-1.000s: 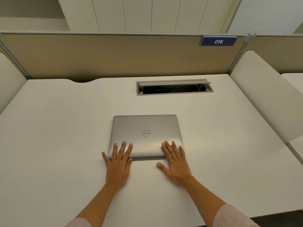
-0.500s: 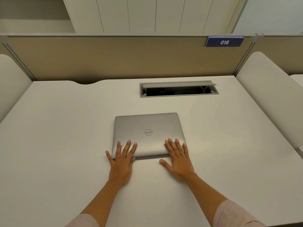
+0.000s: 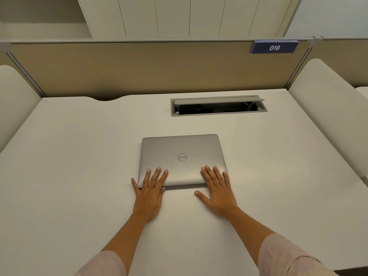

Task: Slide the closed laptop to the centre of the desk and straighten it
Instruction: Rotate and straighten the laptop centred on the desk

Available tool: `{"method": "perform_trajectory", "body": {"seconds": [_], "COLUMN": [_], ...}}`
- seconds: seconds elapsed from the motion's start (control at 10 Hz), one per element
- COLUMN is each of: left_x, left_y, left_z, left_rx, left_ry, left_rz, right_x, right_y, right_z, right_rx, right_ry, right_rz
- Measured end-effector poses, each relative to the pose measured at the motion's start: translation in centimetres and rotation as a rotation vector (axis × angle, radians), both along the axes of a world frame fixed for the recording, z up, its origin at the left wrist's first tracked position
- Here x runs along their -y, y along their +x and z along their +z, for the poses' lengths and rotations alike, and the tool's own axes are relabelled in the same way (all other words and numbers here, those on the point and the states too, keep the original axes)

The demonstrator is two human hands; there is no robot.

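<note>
Little has been moved since before — the closed silver laptop is pinned on the white desk by the flat, spread left hand and right hand.

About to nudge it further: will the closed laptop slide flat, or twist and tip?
The laptop looks rigid and low, so tipping seems unlikely. The desk looks smooth, so it probably slides easily. Uneven pressure from either of the hands, left or right, could twist it.

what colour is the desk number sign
Dark blue with white "016" on the sign, seen in the head view.
</note>
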State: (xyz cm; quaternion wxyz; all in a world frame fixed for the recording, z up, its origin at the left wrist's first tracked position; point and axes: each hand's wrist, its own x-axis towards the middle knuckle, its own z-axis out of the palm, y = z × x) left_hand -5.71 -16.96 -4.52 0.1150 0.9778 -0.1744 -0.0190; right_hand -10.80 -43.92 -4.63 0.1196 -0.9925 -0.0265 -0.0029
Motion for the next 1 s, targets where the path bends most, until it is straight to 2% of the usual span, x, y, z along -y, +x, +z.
{"method": "perform_trajectory", "body": {"seconds": [0.4, 0.6, 0.8, 1.0], "left_x": [0.3, -0.3, 0.1, -0.2], "left_y": [-0.3, -0.2, -1.8, -5.5], "left_z": [0.8, 0.9, 0.8, -1.4], "left_rx": [-0.056, -0.06, -0.046, -0.017], "left_ry": [-0.013, 0.042, 0.071, 0.005], "left_rz": [-0.005, -0.037, -0.032, -0.043], "right_x": [0.5, 0.7, 0.0, -1.1], "right_y": [0.3, 0.8, -0.7, -3.9], "right_z": [0.3, 0.6, 0.4, -0.2], "right_rx": [-0.067, -0.115, -0.095, -0.054], "right_ry": [-0.01, -0.021, -0.055, -0.002], "right_rz": [0.018, 0.048, 0.009, 0.023]}}
